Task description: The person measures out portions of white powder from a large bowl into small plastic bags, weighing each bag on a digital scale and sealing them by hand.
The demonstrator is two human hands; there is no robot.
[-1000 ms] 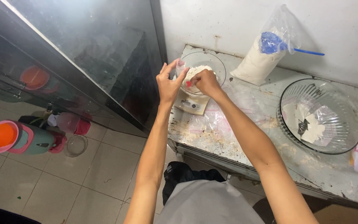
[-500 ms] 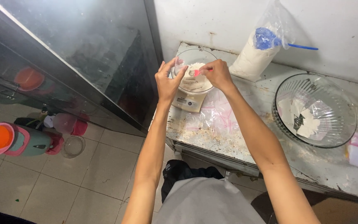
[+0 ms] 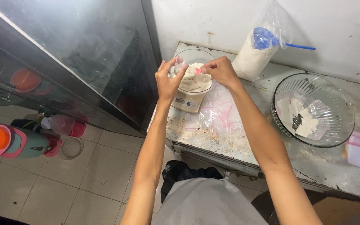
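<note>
Flour bag (image 3: 258, 52) and ribbed bowl (image 3: 313, 109) flank scale (image 3: 187, 102).

The person has two long, thin bare arms with no sleeves on them. The left hand (image 3: 168, 81) and the right hand (image 3: 221, 71) are bare too, with no gloves, no rings and no watch. No bands show on the wrists. Lower down, the person wears a plain light grey cloth top (image 3: 207, 203). Below it, a bit of dark black clothing (image 3: 184, 171) shows.
</note>
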